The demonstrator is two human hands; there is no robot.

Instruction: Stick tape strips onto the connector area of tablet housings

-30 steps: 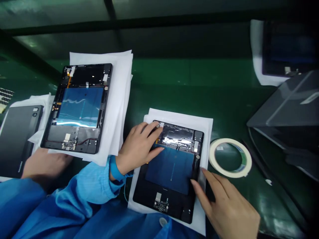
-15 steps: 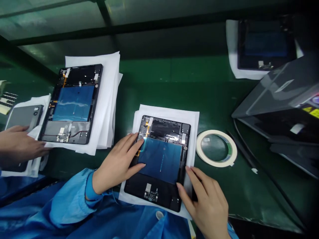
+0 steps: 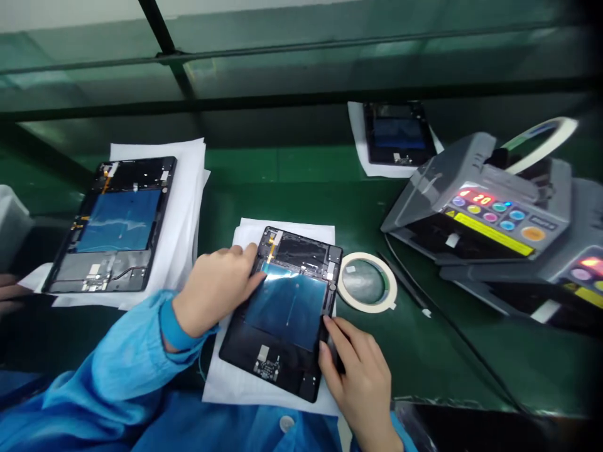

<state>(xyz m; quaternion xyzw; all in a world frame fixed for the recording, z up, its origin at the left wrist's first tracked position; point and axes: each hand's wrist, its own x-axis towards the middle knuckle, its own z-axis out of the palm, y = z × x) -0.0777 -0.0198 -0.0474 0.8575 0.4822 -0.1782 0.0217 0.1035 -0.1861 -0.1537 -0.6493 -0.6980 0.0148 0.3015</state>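
An opened tablet (image 3: pixel 282 314) with a blue battery film lies on white paper (image 3: pixel 235 389) in front of me. My left hand (image 3: pixel 214 289) rests on its upper left edge, fingers curled with the index tip touching near the orange flex strip. My right hand (image 3: pixel 360 370) grips the tablet's right edge, thumb on top and fingers closed round the side. Both arms wear blue sleeves.
A second opened tablet (image 3: pixel 113 226) lies on paper at the left, where another person's hand (image 3: pixel 9 292) shows at the edge. A tape roll (image 3: pixel 367 282) sits right of my tablet. Tape dispenser machines (image 3: pixel 490 213) stand at the right. A third tablet (image 3: pixel 398 135) lies further back.
The view has swung right and up, bringing the tape dispensers into sight. My left hand slid to the tablet's upper left edge; my right hand closed on its right edge.
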